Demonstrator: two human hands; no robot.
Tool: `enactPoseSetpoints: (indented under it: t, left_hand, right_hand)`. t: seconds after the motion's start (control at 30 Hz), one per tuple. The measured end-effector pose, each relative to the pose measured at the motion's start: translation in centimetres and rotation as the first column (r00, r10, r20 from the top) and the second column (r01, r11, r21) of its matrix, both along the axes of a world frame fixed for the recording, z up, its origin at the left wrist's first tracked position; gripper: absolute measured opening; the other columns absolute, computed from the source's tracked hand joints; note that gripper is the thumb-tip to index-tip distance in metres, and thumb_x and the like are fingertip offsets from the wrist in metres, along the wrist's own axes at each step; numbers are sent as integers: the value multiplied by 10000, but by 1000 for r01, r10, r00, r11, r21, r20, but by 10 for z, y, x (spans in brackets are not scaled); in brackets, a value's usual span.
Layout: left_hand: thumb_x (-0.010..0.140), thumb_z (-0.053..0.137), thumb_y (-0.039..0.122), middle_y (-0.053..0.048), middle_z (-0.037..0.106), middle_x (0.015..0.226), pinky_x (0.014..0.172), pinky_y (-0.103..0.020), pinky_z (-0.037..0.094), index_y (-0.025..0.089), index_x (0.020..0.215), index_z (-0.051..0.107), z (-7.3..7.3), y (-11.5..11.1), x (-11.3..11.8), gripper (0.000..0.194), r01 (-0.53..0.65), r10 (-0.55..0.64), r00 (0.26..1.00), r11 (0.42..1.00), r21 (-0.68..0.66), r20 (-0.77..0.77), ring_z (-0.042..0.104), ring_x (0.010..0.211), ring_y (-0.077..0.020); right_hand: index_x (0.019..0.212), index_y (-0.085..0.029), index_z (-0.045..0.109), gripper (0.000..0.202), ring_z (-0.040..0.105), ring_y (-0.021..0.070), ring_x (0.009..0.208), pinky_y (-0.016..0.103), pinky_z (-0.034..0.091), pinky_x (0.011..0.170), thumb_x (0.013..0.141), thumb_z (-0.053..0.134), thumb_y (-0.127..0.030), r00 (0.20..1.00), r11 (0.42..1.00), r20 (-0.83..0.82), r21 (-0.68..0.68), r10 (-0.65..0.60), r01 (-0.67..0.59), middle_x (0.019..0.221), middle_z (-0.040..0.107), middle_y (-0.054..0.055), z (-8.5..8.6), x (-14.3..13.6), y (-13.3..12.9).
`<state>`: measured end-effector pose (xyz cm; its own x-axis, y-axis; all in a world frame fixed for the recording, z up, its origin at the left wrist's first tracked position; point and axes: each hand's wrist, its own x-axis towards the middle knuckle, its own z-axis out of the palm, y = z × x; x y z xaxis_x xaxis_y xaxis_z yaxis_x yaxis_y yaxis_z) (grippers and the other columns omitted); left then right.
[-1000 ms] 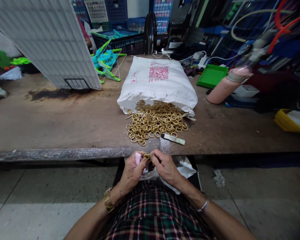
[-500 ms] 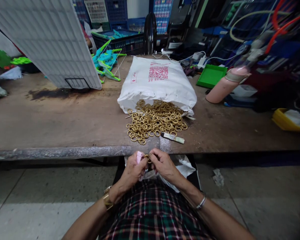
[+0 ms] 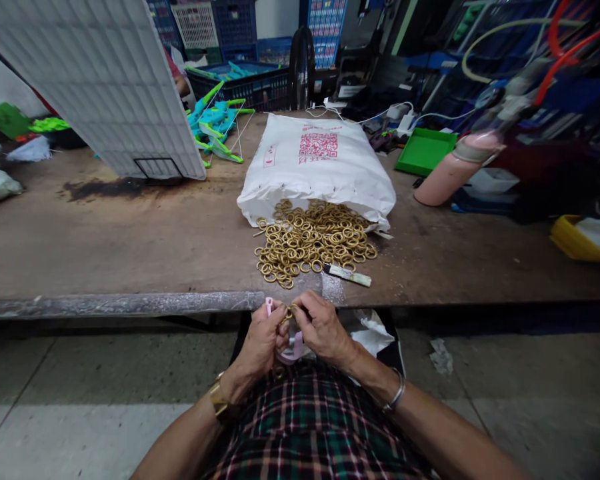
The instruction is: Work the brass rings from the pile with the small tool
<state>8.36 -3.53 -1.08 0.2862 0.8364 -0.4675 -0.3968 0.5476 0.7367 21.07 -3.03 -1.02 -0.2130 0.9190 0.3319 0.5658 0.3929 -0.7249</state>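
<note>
Just over my lap, past the table's front edge, both hands meet. My left hand (image 3: 261, 340) is closed around a pale pink plastic strap (image 3: 296, 348); one end pokes up above the fingers, and a curved part shows below them. A gold-coloured ring (image 3: 291, 311) sits between the hands, pinched by the thumb and fingers of my right hand (image 3: 325, 330). The left fingertips touch it too. How ring and strap are joined is hidden by the fingers. On the table ahead, a pile of gold-coloured rings (image 3: 310, 247) spills from a white sack (image 3: 280, 167) with red print.
A small cutter-like tool (image 3: 347, 275) lies before the pile. A grey ribbed panel (image 3: 105, 87) stands at left, with turquoise-green toy bows (image 3: 217, 127) behind it. Rightward are a green tray (image 3: 425, 152), a pink bottle (image 3: 450, 175) and a yellow container (image 3: 573, 243).
The pink strap has turned in my left hand, and its curved part now shows beneath the fingers. My right hand has shifted slightly left and up with the ring.
</note>
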Motion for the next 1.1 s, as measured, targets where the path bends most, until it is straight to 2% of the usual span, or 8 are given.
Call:
enactPoseSetpoints:
  t: [0.13, 0.33, 0.5, 0.63, 0.73, 0.87, 0.97, 1.1]
  left_hand:
    - [691, 644, 403, 115, 366, 436, 322, -136, 193, 189, 723, 367, 0, 2, -1, 351, -4, 6, 995, 1000, -25, 100, 255, 293, -7]
    - [680, 668, 347, 113, 366, 420, 307, -129, 188, 184, 675, 356, -1, 3, -2, 352, 0, 13, 989, 996, -88, 149, 253, 283, -4]
    - [657, 691, 313, 107, 387, 419, 300, -129, 198, 179, 654, 358, -2, 3, -3, 359, -13, 29, 985, 995, -97, 168, 257, 281, -4]
    - [659, 690, 299, 108, 375, 408, 302, -129, 213, 178, 638, 358, -4, 4, -4, 354, 12, 14, 980, 992, -129, 198, 251, 282, -6]
    - [680, 674, 329, 105, 380, 414, 303, -133, 216, 177, 652, 378, -2, 5, -2, 334, -15, 25, 987, 998, -64, 159, 258, 282, -10]
    - [714, 634, 397, 101, 396, 437, 322, -142, 241, 172, 722, 438, 4, 6, 3, 298, -84, 82, 996, 994, 71, 29, 274, 296, -16]
    - [723, 606, 440, 94, 395, 447, 335, -155, 246, 167, 703, 455, 2, 6, 7, 313, -74, 84, 993, 990, 122, -78, 284, 311, -22]
    - [744, 552, 485, 80, 373, 441, 355, -173, 229, 162, 608, 446, -2, 4, 9, 367, -53, 84, 969, 989, 137, -232, 295, 336, -31]
  right_hand:
    - [746, -187, 476, 182, 471, 149, 687, 259, 390, 607, 845, 334, -132, 994, 993, 100, 114, 31, -42, 708, 489, 38, 2, 1, -2]
    - [791, -179, 501, 203, 481, 169, 725, 268, 385, 577, 846, 317, -113, 961, 969, 270, 214, 63, -124, 718, 516, 53, -6, 3, -3]
    - [791, -170, 488, 188, 476, 169, 708, 262, 382, 535, 825, 331, -73, 958, 936, 282, 317, 58, -151, 710, 515, 54, -10, 3, -2]
    - [773, -174, 485, 192, 469, 166, 671, 255, 364, 491, 831, 333, -72, 955, 922, 285, 342, 83, -182, 681, 503, 47, -8, 3, 0]
    - [768, -176, 488, 175, 477, 157, 673, 251, 392, 527, 846, 350, -101, 983, 942, 162, 306, 91, -137, 682, 496, 40, -7, 3, 3]
    - [784, -174, 517, 140, 501, 142, 699, 265, 435, 628, 849, 399, -136, 996, 981, -91, 194, 4, 14, 719, 513, 34, -6, 0, 7]
    - [778, -178, 544, 130, 521, 129, 681, 258, 449, 618, 845, 434, -178, 973, 997, -224, 35, -63, 72, 728, 518, 23, -9, -2, 7]
    - [791, -181, 566, 141, 539, 106, 625, 226, 467, 546, 840, 465, -265, 915, 978, -376, -192, -147, 78, 753, 514, 14, -17, -4, 4]
